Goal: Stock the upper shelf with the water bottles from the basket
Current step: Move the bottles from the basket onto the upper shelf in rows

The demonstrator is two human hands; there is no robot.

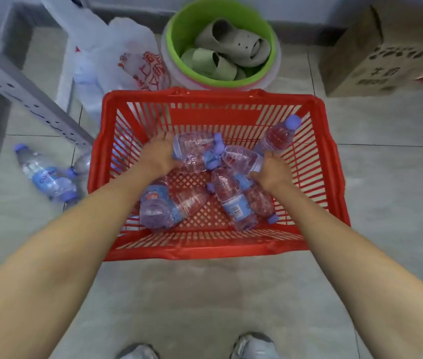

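Note:
A red plastic basket [334, 161] stands on the floor with several clear water bottles with blue caps lying in it. My left hand [160, 155] grips the base end of one lying bottle [196, 149] near the basket's middle. My right hand [270, 172] grips the base end of another lying bottle [242, 158] beside it. A further bottle [279, 137] leans against the basket's right wall. More bottles [239, 200] lie near the front. The shelf's grey metal frame [24, 89] runs along the left; its upper shelf is out of view.
Two bottles [47, 174] lie on the floor left of the basket. Behind it are a white plastic bag [127, 55], a green tub [176, 32] holding slippers, and a cardboard box [376, 53] at the back right. My shoes [253, 345] show at the bottom edge.

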